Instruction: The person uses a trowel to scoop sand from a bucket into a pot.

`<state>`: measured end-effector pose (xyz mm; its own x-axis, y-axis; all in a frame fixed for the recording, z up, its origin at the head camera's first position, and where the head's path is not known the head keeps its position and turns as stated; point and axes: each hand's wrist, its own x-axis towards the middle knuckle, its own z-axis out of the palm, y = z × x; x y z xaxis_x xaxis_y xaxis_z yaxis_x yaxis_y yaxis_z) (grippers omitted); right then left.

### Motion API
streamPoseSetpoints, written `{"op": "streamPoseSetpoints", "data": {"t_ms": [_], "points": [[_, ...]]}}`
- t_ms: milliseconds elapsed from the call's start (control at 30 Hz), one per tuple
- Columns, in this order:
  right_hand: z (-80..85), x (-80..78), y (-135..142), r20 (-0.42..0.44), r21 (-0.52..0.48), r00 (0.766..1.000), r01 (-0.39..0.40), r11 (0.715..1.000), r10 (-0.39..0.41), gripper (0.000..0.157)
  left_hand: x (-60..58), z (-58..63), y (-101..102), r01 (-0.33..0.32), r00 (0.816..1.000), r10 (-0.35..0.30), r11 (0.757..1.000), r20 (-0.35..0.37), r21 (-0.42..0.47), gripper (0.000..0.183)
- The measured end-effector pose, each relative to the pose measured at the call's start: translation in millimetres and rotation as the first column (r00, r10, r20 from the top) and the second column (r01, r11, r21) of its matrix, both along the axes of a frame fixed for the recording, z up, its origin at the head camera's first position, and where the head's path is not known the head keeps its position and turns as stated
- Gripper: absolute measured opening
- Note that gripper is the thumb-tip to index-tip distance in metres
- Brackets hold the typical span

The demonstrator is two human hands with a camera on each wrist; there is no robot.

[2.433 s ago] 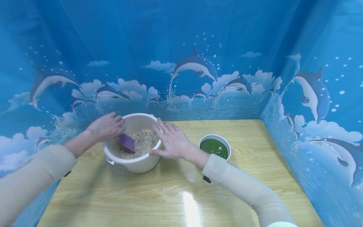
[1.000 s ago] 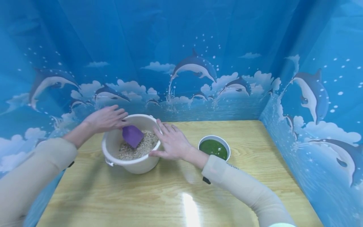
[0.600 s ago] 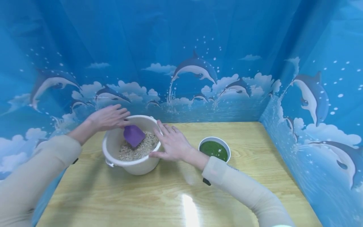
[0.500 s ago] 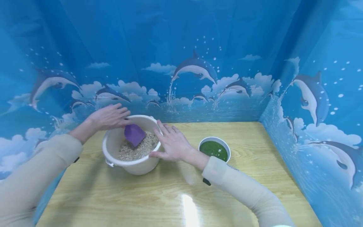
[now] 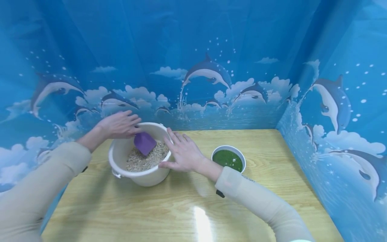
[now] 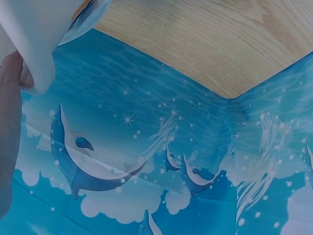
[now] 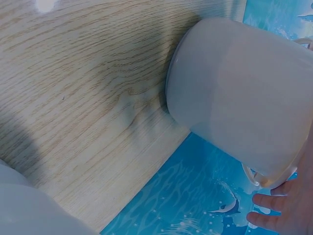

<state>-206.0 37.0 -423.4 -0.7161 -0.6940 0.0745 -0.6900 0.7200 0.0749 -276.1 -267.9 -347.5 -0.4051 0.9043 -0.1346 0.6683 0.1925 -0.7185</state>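
Note:
My left hand point(image 5: 121, 125) reaches over the back left rim of a white bucket point(image 5: 151, 179) and holds a purple scoop point(image 5: 145, 143); its handle is hidden under the hand. The scoop's blade tilts down into the bucket, its tip at a bed of beige flaky grain point(image 5: 137, 164). Fingers spread and straight, my right hand point(image 5: 184, 151) rests on the bucket's right rim. In the right wrist view its fingertips point(image 7: 264, 200) extend past the bucket's rim. The left wrist view shows only part of the left hand point(image 6: 9, 127) beside the white rim.
A white-rimmed bowl point(image 5: 244, 161) of green liquid with small white bits stands right of the bucket, close to the right forearm. Everything is on a wooden table point(image 5: 145, 215). Blue dolphin-printed sheets point(image 5: 169, 40) enclose the table's back and sides.
My left hand has risen and shifted slightly right, bringing the scoop up and back from the bucket's left side with more of its blade in view. The right hand stays on the rim.

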Motion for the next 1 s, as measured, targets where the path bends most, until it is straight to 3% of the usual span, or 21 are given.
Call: {"op": "streamPoseSetpoints", "data": {"t_ms": [400,1000], "points": [[0.5,0.7,-0.3,0.007,-0.008,1.0,0.001,1.0,0.0,0.108,-2.8,-4.2,3.6,0.029,1.0,-0.028,0.999,-0.006,0.018,0.038],[2.3,1.1,-0.1,0.013,0.006,1.0,0.005,1.0,-0.005,0.109,-5.5,-2.3,6.2,0.003,1.0,-0.003,1.0,0.028,0.021,0.036]]}}
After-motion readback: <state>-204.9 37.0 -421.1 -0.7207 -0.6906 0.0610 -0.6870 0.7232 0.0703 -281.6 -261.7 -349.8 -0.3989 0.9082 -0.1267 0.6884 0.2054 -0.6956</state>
